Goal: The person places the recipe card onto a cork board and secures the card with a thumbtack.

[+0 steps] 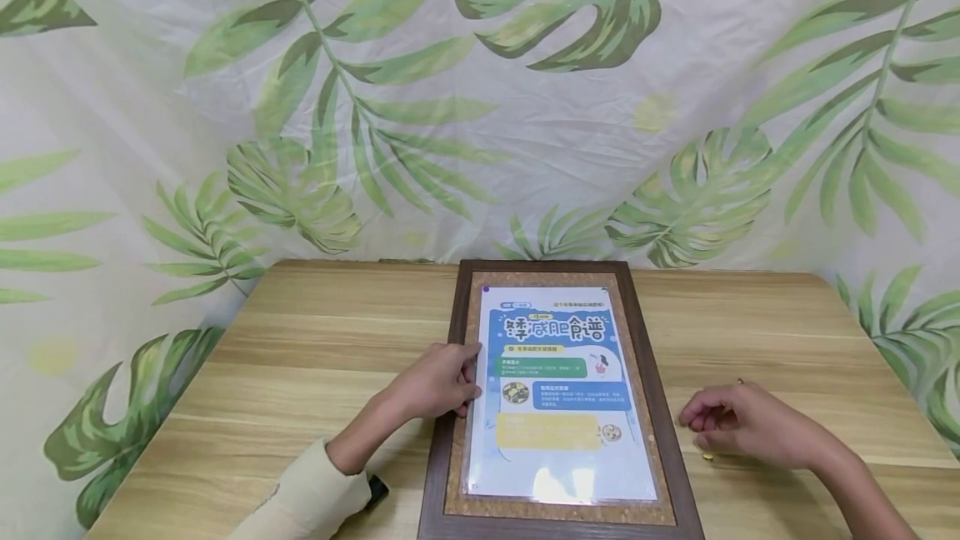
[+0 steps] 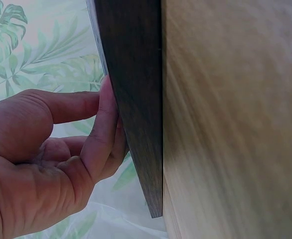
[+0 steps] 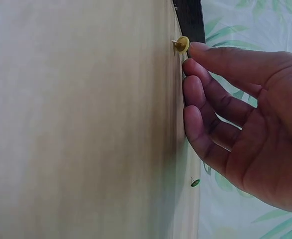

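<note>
the tabletop (image 1: 360,315) carries a corkboard (image 1: 558,512) bearing a poster (image 1: 562,394). your left hand (image 1: 442,377) touches the poster's left edge, fingers loosely bent; your right hand (image 1: 757,425) curves unclamped, thumb beside a yellow tack (image 3: 184,44). a careless nudge could skid it away or prick you.

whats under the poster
Cork shows along the edges of the poster, within the brown frame. Everything directly beneath its middle is covered, so I can't tell whether anything else lies there.
</note>
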